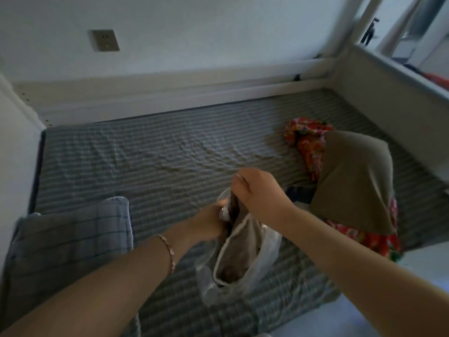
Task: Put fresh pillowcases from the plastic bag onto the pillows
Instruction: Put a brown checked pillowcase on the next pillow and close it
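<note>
A clear plastic bag [267,254] lies on the bed in front of me with a folded brown, white-trimmed pillowcase [240,249] inside it. My left hand [209,221] is partly hidden in the bag's mouth and grips the plastic edge. My right hand [257,188] pinches the top of the pillowcase fabric just above the bag. An olive-brown pillow [352,181] rests to the right, on red floral cloth [308,142]. A blue checked pillow [73,242] lies at the left.
The bed has a grey striped sheet [170,156] and is boxed in by a white frame rail [170,93] at the back and a side board [388,105] on the right. A wall socket [104,40] sits above.
</note>
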Demonstrator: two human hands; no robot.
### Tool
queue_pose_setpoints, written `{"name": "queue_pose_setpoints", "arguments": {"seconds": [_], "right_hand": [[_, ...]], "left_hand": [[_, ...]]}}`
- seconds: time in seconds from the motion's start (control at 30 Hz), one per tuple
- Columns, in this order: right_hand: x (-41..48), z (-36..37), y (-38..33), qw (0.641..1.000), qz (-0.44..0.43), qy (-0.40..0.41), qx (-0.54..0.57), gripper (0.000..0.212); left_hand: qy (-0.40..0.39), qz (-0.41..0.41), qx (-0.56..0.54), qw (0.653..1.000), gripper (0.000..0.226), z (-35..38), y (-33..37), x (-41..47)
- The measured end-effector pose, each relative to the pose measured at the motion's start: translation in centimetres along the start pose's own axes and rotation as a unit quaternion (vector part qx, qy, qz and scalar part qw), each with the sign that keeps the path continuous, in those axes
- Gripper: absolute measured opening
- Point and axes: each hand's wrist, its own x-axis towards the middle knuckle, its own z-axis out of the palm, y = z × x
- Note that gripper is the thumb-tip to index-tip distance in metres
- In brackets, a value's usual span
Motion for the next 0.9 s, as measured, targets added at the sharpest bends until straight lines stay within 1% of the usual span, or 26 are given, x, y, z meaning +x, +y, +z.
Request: {"name": "queue_pose_setpoints", "arguments": {"seconds": [0.03, 0.07, 0.1, 0.13, 0.17, 0.2, 0.23, 0.27, 0.3, 0.33, 0.37, 0.4, 0.43, 0.47, 0.5, 0.53, 0.57, 0.6, 0.63, 0.67, 0.7, 0.73, 0.77, 0.8, 0.83, 0.9], "right_hand": [[-0.5, -0.7, -0.4, 0.999, -0.031, 0.021, 0.024, 0.036], [-1.0, -1.7, -0.4, 0.996, -0.029, 0.041, 0.069, 0.034], [-1.5, -2.7, -0.4, 0.99, -0.008, 0.054, 0.127, 0.034], [-1.6, -3.9, -0.3, 0.979, 0.024, 0.071, 0.191, 0.038], [-1.5, -4.6, -0.4, 0.967, 0.05, 0.081, 0.235, 0.042], [-1.5, -5.5, -0.6, 0.953, 0.057, 0.085, 0.284, 0.047], [-1.5, -6.0, -1.0, 0.933, 0.053, 0.087, 0.345, 0.052], [-1.4, -6.6, -1.4, 0.902, 0.049, 0.088, 0.42, 0.051], [-1.6, -7.2, -1.9, 0.88, 0.048, 0.088, 0.465, 0.046], [-1.7, -7.6, -2.1, 0.89, 0.045, 0.092, 0.444, 0.04], [-1.8, -8.2, -1.7, 0.938, 0.045, 0.093, 0.331, 0.032], [-1.9, -8.8, -1.0, 0.983, 0.051, 0.065, 0.163, 0.02], [-2.0, -9.4, -0.1, 0.996, 0.086, -0.004, -0.009, 0.035], [-2.2, -9.5, 1.0, 0.974, 0.139, -0.089, -0.153, 0.069], [-2.6, -9.2, 2.0, 0.933, 0.188, -0.165, -0.258, 0.087], [-3.2, -8.6, 3.1, 0.894, 0.196, -0.227, -0.333, 0.083], [-3.7, -8.0, 3.9, 0.872, 0.171, -0.267, -0.373, 0.061], [-4.0, -7.5, 4.7, 0.877, 0.147, -0.265, -0.372, 0.035], [-4.2, -7.3, 5.4, 0.902, 0.134, -0.231, -0.339, 0.021], [-4.0, -7.4, 6.0, 0.93, 0.135, -0.184, -0.288, 0.019], [-3.8, -7.7, 6.8, 0.957, 0.143, -0.119, -0.223, 0.019], [-3.4, -8.1, 7.2, 0.978, 0.141, -0.048, -0.148, 0.018], [-3.1, -8.7, 7.4, 0.987, 0.142, 0.022, -0.077, 0.019], [-2.9, -9.3, 7.3, 0.985, 0.146, 0.087, -0.012, 0.019], [-2.7, -10.0, 7.4, 0.976, 0.154, 0.144, 0.049, 0.019], [-2.5, -11.3, 7.8, 0.95, 0.177, 0.221, 0.135, 0.011]], "left_hand": [[0.005, 0.002, 0.013, 1.0, 0.031, 0.4, 0.6, 0.0], [0.011, 0.012, 0.023, 1.0, 0.035, 0.9, 0.7, 0.1], [0.019, 0.025, 0.035, 0.999, 0.046, 1.3, 0.5, 0.2], [0.034, 0.044, 0.055, 0.997, 0.061, 1.6, 0.4, 0.2], [0.058, 0.058, 0.079, 0.993, 0.078, 1.8, -0.2, 0.2], [0.095, 0.067, 0.095, 0.989, 0.087, 2.1, -0.8, 0.5], [0.134, 0.067, 0.078, 0.986, 0.084, 2.3, -1.2, 0.8], [0.174, 0.063, 0.042, 0.982, 0.072, 2.2, -1.2, 1.0], [0.215, 0.067, 0.034, 0.974, 0.055, 1.9, -1.2, 1.3], [0.242, 0.064, 0.05, 0.967, 0.038, 1.5, -0.8, 1.4], [0.25, 0.051, 0.064, 0.965, 0.022, 0.9, -0.5, 1.4], [0.256, 0.033, 0.076, 0.963, 0.016, 0.4, -0.3, 1.5], [0.266, 0.015, 0.09, 0.96, 0.014, 0.0, -0.3, 1.8], [0.271, -0.012, 0.097, 0.957, 0.013, -0.2, -0.3, 1.9], [0.272, -0.033, 0.106, 0.956, 0.013, -0.4, -0.1, 2.0], [0.263, -0.05, 0.121, 0.956, 0.012, -0.3, 0.0, 2.1], [0.257, -0.056, 0.153, 0.953, 0.011, -0.1, 0.2, 2.3], [0.245, -0.065, 0.185, 0.949, 0.014, 0.1, 0.1, 2.4], [0.243, -0.07, 0.201, 0.946, 0.019, 0.2, -0.4, 2.5], [0.234, -0.085, 0.199, 0.948, 0.023, 0.1, -1.1, 2.6], [0.224, -0.097, 0.196, 0.95, 0.025, 0.0, -2.3, 2.6], [0.209, -0.108, 0.194, 0.952, 0.025, -0.2, -3.8, 2.4], [0.189, -0.12, 0.193, 0.955, 0.025, -0.3, -5.2, 2.2], [0.165, -0.134, 0.194, 0.958, 0.024, -0.5, -6.6, 1.9], [0.148, -0.144, 0.198, 0.958, 0.023, -0.8, -7.8, 1.5], [0.14, -0.155, 0.208, 0.956, 0.024, -1.4, -8.9, 0.7]]}}
